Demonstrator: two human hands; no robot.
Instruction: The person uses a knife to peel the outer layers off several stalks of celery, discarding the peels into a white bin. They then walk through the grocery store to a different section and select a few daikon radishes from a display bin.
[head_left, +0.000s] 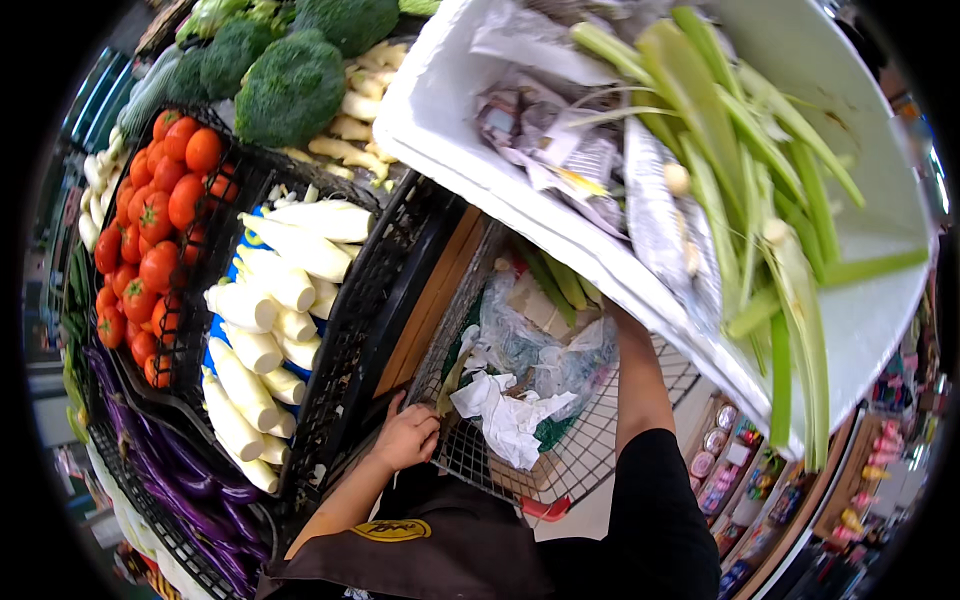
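Note:
My left hand (409, 435) is at the near left edge of a wire shopping cart (600, 442), its fingers curled close to the rim; whether they grip it is unclear. My right forearm reaches up beneath a large white foam box (480, 187), which hides the right hand. The tilted box holds green leaf stalks (750, 157), crumpled paper and plastic wrap (660, 195), some of the stalks hanging over its near edge. Inside the cart lie crumpled white paper (506, 412), clear plastic bags (510, 330), cardboard and some green stalks (562, 281).
Black crates (330, 360) at the left hold peeled white stem vegetables (255, 315), tomatoes (154, 217) and purple eggplants (180, 487). Broccoli (289, 90) and ginger (360, 112) lie farther back. Shelves of small packaged goods (735, 450) stand at the lower right.

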